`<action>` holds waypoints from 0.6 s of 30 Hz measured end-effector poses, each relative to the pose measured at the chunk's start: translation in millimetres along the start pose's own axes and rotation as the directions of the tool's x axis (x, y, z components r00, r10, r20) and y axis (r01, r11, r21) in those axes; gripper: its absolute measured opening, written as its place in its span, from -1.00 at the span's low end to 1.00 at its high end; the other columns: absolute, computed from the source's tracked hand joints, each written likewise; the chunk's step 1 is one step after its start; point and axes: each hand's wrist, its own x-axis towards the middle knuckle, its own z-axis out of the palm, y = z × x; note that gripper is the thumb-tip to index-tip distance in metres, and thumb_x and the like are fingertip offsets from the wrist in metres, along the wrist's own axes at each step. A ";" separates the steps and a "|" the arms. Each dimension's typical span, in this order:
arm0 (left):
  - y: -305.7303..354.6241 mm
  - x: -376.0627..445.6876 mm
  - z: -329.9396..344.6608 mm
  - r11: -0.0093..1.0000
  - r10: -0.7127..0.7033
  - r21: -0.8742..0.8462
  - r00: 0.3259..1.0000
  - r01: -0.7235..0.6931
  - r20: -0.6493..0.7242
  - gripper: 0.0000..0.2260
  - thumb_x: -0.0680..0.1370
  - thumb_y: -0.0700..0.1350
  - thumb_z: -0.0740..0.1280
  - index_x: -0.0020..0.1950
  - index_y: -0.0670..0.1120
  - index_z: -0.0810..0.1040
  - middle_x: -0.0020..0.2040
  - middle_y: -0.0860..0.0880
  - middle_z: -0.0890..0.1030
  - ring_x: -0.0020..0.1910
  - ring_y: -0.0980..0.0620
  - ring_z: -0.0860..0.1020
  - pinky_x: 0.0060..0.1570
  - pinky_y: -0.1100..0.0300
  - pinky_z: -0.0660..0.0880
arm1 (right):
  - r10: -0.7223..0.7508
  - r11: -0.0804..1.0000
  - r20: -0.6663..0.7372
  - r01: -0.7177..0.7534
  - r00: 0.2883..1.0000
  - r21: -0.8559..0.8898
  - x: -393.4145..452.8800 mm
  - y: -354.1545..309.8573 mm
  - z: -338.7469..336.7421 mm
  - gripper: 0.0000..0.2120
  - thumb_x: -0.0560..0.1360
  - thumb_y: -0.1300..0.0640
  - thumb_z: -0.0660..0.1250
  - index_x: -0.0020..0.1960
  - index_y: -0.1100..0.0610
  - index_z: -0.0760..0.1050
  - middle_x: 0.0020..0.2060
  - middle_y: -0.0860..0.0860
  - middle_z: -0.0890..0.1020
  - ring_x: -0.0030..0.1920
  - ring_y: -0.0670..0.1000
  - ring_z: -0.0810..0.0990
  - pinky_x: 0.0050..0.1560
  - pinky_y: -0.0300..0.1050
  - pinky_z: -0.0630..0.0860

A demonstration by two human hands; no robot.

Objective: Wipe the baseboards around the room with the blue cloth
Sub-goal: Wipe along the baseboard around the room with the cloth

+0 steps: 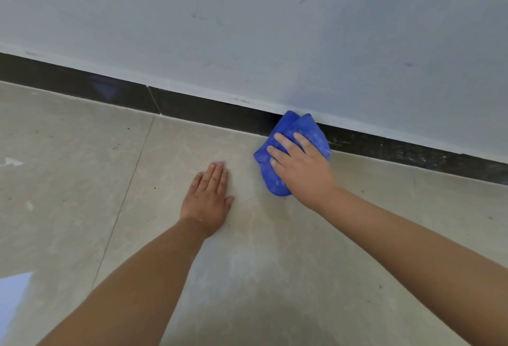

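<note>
Right of centre in the head view, the right hand lies on the blue cloth, its fingers straight and slightly spread, pressing the bunched cloth against the dark baseboard where that meets the floor. The cloth's upper end covers the baseboard's full height and reaches the lower edge of the white wall; its lower end rests on the floor tile, under the heel of the hand. Whether the thumb curls round the cloth cannot be told, as it is hidden.

Just left of the cloth, and apart from it, the left hand rests flat on the floor, palm down, fingers straight and held close together, the thumb angled out to the right. It holds nothing.

The baseboard runs as a dark band from the left edge of the frame down to the right edge, with a pale joint line at upper left and light specks on the stretch right of the cloth. The wall carries a few faint dark scuffs at upper right. The floor tiles are beige with thin grout lines at left. No writing, brand or label can be read anywhere.
</note>
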 end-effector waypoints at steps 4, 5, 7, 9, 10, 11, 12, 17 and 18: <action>5.5 0.6 7.6 0.999 -0.023 -0.023 1.000 0.023 -0.014 -0.17 0.28 0.14 -0.55 0.51 -0.17 -0.27 0.52 -0.09 -0.30 0.52 -0.04 -0.24 0.46 0.11 -0.25 | -0.030 0.990 -0.182 0.005 0.983 -0.138 33.8 -12.4 -0.7 -0.61 0.62 0.13 0.05 0.44 0.10 0.32 0.48 -0.06 0.23 0.52 0.00 0.04 0.48 -0.06 -0.03; 5.9 0.8 8.7 0.999 -0.023 -0.041 1.000 0.022 -0.018 -0.11 0.21 0.12 -0.57 0.52 -0.17 -0.26 0.50 -0.08 -0.32 0.52 -0.04 -0.24 0.46 0.11 -0.25 | -0.048 0.989 -0.141 0.027 0.989 -0.148 40.4 -12.7 1.0 -0.59 0.64 0.15 0.03 0.47 0.17 0.24 0.51 0.00 0.15 0.53 0.04 -0.05 0.48 -0.03 -0.11; 5.1 1.7 8.3 0.998 -0.026 -0.052 0.999 0.025 -0.020 -0.10 0.21 0.13 -0.56 0.52 -0.17 -0.25 0.49 -0.04 -0.33 0.52 -0.04 -0.23 0.46 0.12 -0.25 | -0.054 0.984 -0.059 0.043 0.997 -0.172 48.8 -10.7 2.3 -0.57 0.65 0.14 0.03 0.49 0.23 0.17 0.53 0.06 0.06 0.53 0.08 -0.14 0.48 -0.01 -0.20; 4.2 1.4 6.7 1.000 -0.024 -0.017 1.000 0.024 -0.012 -0.24 0.39 0.19 -0.48 0.52 -0.17 -0.25 0.49 -0.03 -0.33 0.52 -0.03 -0.24 0.46 0.12 -0.24 | -0.072 0.967 -0.035 0.061 0.997 -0.249 54.8 -8.3 4.7 -0.57 0.64 0.10 0.06 0.48 0.19 0.21 0.53 0.05 0.04 0.52 0.07 -0.16 0.47 -0.01 -0.21; 4.4 0.7 5.0 1.000 -0.031 0.004 1.000 0.031 -0.002 -0.31 0.48 0.19 -0.41 0.52 -0.17 -0.26 0.50 -0.06 -0.32 0.52 -0.03 -0.25 0.46 0.12 -0.24 | -0.079 0.963 -0.030 0.068 0.996 -0.262 54.4 -6.5 6.9 -0.57 0.64 0.10 0.06 0.47 0.18 0.23 0.53 0.05 0.04 0.52 0.06 -0.16 0.47 -0.01 -0.21; 4.6 0.6 4.7 0.999 -0.040 0.008 0.999 0.040 0.000 -0.33 0.50 0.18 -0.40 0.51 -0.17 -0.27 0.52 -0.08 -0.30 0.51 -0.03 -0.25 0.46 0.12 -0.24 | -0.084 0.968 -0.038 0.073 0.996 -0.239 54.3 -4.6 11.4 -0.57 0.64 0.10 0.05 0.48 0.19 0.23 0.53 0.04 0.04 0.52 0.05 -0.16 0.47 -0.02 -0.20; 5.2 0.1 3.5 0.999 -0.046 0.012 0.999 0.046 0.000 -0.31 0.48 0.19 -0.43 0.51 -0.17 -0.28 0.52 -0.10 -0.29 0.51 -0.03 -0.25 0.46 0.12 -0.24 | -0.087 0.970 -0.031 0.077 0.996 -0.231 53.4 -1.7 15.9 -0.57 0.64 0.12 0.04 0.48 0.20 0.20 0.54 0.05 0.02 0.53 0.04 -0.15 0.48 -0.03 -0.20; 5.8 -1.9 1.7 0.999 -0.049 0.015 0.999 0.049 0.004 -0.47 0.65 0.06 -0.19 0.50 -0.16 -0.32 0.52 -0.11 -0.30 0.51 -0.02 -0.28 0.46 0.13 -0.26 | -0.092 0.952 -0.017 0.083 0.996 -0.293 33.7 26.4 40.6 -0.52 0.62 0.07 0.10 0.47 0.24 0.21 0.53 0.04 0.08 0.52 -0.04 -0.03 0.49 -0.06 -0.08; 5.8 -2.0 1.7 0.999 -0.044 0.022 0.999 0.044 0.000 -0.47 0.65 0.05 -0.19 0.48 -0.16 -0.34 0.52 -0.11 -0.31 0.50 -0.02 -0.28 0.45 0.12 -0.27 | -0.062 0.959 -0.038 0.050 0.997 -0.278 27.1 34.1 46.4 -0.51 0.52 -0.02 0.27 0.37 0.19 0.41 0.46 -0.01 0.28 0.48 -0.11 0.17 0.46 -0.08 0.06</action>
